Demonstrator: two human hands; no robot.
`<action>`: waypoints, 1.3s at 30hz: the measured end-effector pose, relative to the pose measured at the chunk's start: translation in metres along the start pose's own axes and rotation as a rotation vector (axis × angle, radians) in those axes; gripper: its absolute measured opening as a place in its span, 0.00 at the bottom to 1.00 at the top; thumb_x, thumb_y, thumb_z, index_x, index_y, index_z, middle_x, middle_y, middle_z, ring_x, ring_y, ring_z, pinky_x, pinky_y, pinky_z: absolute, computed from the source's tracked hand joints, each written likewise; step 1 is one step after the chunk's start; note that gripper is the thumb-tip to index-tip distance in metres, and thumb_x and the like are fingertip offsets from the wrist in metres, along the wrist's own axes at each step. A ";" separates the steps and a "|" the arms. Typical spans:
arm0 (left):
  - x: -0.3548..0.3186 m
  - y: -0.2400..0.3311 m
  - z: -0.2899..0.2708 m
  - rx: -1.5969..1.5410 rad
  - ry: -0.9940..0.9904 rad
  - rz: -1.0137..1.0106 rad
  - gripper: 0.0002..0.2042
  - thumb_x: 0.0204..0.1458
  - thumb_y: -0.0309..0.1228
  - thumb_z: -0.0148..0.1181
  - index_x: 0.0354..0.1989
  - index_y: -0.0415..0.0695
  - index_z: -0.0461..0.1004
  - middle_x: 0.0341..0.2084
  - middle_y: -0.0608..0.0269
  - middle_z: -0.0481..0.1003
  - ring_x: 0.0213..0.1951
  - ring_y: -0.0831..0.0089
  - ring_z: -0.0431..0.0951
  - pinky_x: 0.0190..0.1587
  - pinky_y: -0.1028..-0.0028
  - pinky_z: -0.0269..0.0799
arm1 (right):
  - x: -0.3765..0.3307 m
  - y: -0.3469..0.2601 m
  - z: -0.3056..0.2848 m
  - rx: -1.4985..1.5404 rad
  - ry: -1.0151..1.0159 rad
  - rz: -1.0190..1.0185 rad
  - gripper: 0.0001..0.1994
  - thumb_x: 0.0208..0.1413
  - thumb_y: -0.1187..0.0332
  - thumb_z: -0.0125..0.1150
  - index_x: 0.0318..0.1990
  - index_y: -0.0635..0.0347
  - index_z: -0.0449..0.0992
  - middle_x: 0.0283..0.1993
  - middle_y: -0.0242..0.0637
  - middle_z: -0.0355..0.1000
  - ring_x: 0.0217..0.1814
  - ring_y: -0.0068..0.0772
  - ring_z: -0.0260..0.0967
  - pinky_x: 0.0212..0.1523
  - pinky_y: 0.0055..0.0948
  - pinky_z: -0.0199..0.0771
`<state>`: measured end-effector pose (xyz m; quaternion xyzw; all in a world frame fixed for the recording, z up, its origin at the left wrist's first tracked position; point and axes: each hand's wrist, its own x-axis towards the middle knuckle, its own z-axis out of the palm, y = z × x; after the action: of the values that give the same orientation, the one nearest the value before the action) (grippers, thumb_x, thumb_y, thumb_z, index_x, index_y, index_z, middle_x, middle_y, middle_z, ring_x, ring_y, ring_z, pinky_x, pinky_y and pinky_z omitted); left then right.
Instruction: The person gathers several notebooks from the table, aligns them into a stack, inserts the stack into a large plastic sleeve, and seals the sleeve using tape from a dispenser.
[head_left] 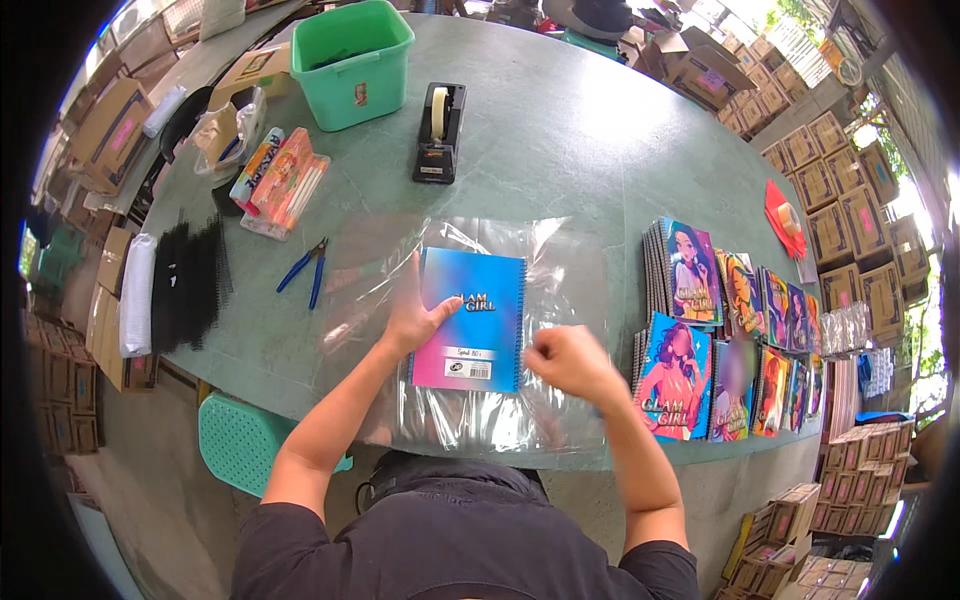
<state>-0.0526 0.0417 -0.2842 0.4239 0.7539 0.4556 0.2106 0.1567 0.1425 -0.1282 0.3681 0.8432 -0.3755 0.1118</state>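
Note:
A spiral notebook with a blue and pink cover lies back cover up, its coil along the right edge. Beneath it are clear plastic sheets or bags spread on the green table. My left hand holds the notebook's left edge, thumb on the cover and fingers along the side. Close beside the coil, my right hand is curled into a fist; whether anything is inside it is hidden. Blue-handled pliers lie left of the plastic.
Stacks of colourful spiral notebooks stand at the right. Farther back are a black tape dispenser and a green bin. Marker packs and black mesh-like material lie left. A green stool sits below the table edge.

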 end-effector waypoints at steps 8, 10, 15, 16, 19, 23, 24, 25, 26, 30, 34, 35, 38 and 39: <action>-0.012 0.004 0.002 0.357 0.149 0.294 0.40 0.45 0.43 0.65 0.65 0.50 0.50 0.61 0.42 0.52 0.60 0.49 0.57 0.62 0.61 0.52 | 0.054 -0.013 0.117 -0.179 0.084 -0.151 0.13 0.50 0.62 0.49 0.26 0.65 0.71 0.27 0.52 0.73 0.31 0.54 0.72 0.36 0.48 0.71; -0.004 0.014 -0.006 0.739 0.195 0.499 0.39 0.45 0.44 0.65 0.65 0.51 0.53 0.61 0.43 0.52 0.55 0.50 0.62 0.58 0.60 0.58 | 0.054 -0.015 0.114 -0.176 0.100 -0.124 0.13 0.50 0.62 0.50 0.27 0.65 0.70 0.26 0.51 0.73 0.31 0.53 0.72 0.36 0.48 0.71; 0.032 0.072 0.026 -0.235 -0.196 0.305 0.38 0.45 0.31 0.62 0.65 0.49 0.49 0.57 0.44 0.60 0.53 0.54 0.66 0.48 0.63 0.67 | 0.049 -0.020 0.122 -0.167 0.159 -0.083 0.11 0.49 0.64 0.50 0.28 0.64 0.71 0.27 0.50 0.74 0.30 0.51 0.74 0.35 0.44 0.74; 0.054 0.075 0.033 -0.243 -0.222 0.280 0.39 0.44 0.27 0.60 0.66 0.50 0.47 0.55 0.46 0.62 0.50 0.57 0.68 0.44 0.64 0.69 | 0.048 -0.022 0.123 -0.163 0.177 -0.056 0.11 0.49 0.64 0.51 0.28 0.64 0.71 0.27 0.49 0.74 0.30 0.51 0.74 0.34 0.43 0.74; 0.142 0.052 0.023 -0.070 -0.065 0.194 0.44 0.39 0.19 0.58 0.67 0.52 0.43 0.45 0.52 0.70 0.42 0.66 0.72 0.37 0.65 0.73 | 0.045 -0.021 0.136 -0.178 0.283 -0.067 0.12 0.53 0.60 0.49 0.30 0.61 0.67 0.28 0.46 0.72 0.32 0.48 0.72 0.34 0.44 0.72; 0.160 0.078 0.004 0.409 0.113 0.578 0.34 0.39 0.22 0.59 0.60 0.49 0.58 0.37 0.53 0.71 0.44 0.57 0.71 0.40 0.61 0.71 | 0.039 -0.019 0.139 -0.080 0.372 -0.038 0.17 0.58 0.54 0.46 0.29 0.60 0.66 0.31 0.43 0.71 0.37 0.45 0.70 0.36 0.42 0.70; 0.140 0.082 0.005 0.465 -0.159 0.704 0.30 0.39 0.23 0.60 0.56 0.47 0.62 0.37 0.53 0.71 0.44 0.57 0.71 0.41 0.60 0.71 | 0.038 -0.021 0.135 -0.027 0.303 -0.045 0.17 0.59 0.54 0.46 0.31 0.60 0.67 0.32 0.44 0.71 0.37 0.45 0.70 0.36 0.41 0.70; 0.115 0.087 0.009 0.511 -0.436 0.822 0.26 0.39 0.25 0.61 0.52 0.46 0.66 0.37 0.53 0.71 0.45 0.57 0.71 0.42 0.60 0.72 | 0.038 -0.019 0.127 0.025 0.232 -0.051 0.17 0.59 0.54 0.45 0.32 0.60 0.68 0.33 0.44 0.71 0.37 0.45 0.70 0.36 0.41 0.70; 0.091 0.108 0.008 0.805 -0.822 0.670 0.30 0.37 0.25 0.64 0.54 0.46 0.65 0.44 0.50 0.69 0.47 0.53 0.69 0.48 0.63 0.70 | 0.039 -0.011 0.119 0.077 0.169 -0.049 0.17 0.60 0.54 0.44 0.33 0.60 0.69 0.33 0.44 0.71 0.37 0.44 0.70 0.36 0.40 0.70; 0.066 0.085 0.009 0.671 -0.757 0.665 0.32 0.33 0.24 0.66 0.54 0.47 0.65 0.48 0.48 0.66 0.50 0.51 0.67 0.45 0.61 0.73 | 0.039 0.011 0.065 0.496 0.352 -0.154 0.12 0.57 0.66 0.52 0.45 0.62 0.73 0.48 0.42 0.70 0.49 0.39 0.68 0.51 0.35 0.67; 0.067 0.081 0.009 0.691 -0.760 0.658 0.33 0.33 0.23 0.66 0.54 0.47 0.65 0.46 0.50 0.67 0.51 0.52 0.66 0.43 0.63 0.74 | 0.040 0.039 0.157 -0.184 0.633 -0.368 0.19 0.53 0.65 0.56 0.53 0.59 0.68 0.63 0.43 0.58 0.71 0.48 0.43 0.68 0.49 0.40; 0.067 0.077 0.008 0.686 -0.762 0.654 0.32 0.33 0.23 0.66 0.54 0.47 0.66 0.46 0.50 0.67 0.51 0.52 0.66 0.43 0.63 0.74 | 0.020 0.021 0.178 -0.119 0.585 -0.376 0.19 0.52 0.66 0.57 0.52 0.59 0.68 0.62 0.44 0.59 0.71 0.48 0.44 0.67 0.49 0.42; 0.070 0.074 0.009 0.669 -0.763 0.662 0.32 0.33 0.24 0.66 0.54 0.47 0.66 0.46 0.51 0.67 0.50 0.52 0.67 0.43 0.62 0.74 | -0.016 -0.010 0.189 0.196 0.424 -0.634 0.17 0.50 0.71 0.59 0.49 0.62 0.70 0.58 0.47 0.64 0.69 0.49 0.48 0.65 0.46 0.51; 0.068 0.072 0.009 0.671 -0.762 0.659 0.32 0.33 0.24 0.66 0.54 0.47 0.66 0.45 0.51 0.67 0.49 0.52 0.67 0.42 0.62 0.74 | -0.014 -0.021 0.169 0.464 0.284 -0.669 0.13 0.49 0.74 0.60 0.43 0.63 0.72 0.51 0.48 0.68 0.62 0.49 0.58 0.58 0.44 0.61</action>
<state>-0.0516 0.1191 -0.2220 0.8118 0.5568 0.0504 0.1685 0.1366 0.0046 -0.2275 0.1379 0.8163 -0.5164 -0.2191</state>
